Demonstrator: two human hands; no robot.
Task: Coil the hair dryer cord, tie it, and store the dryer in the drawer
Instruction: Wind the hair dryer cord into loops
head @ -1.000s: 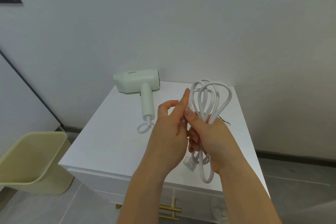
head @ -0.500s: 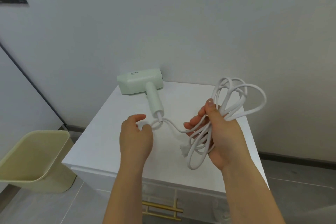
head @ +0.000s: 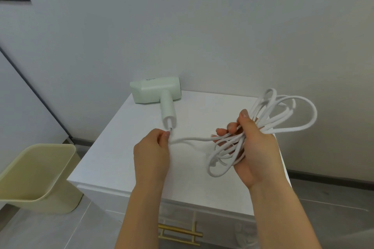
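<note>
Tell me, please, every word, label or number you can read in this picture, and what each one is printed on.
Small dark print on the top of the pale green plastic hair dryer: two short lines, too small and blurred to read.
No other text shows: none on the white coiled cord, the white cabinet top or the beige plastic bin.
</note>
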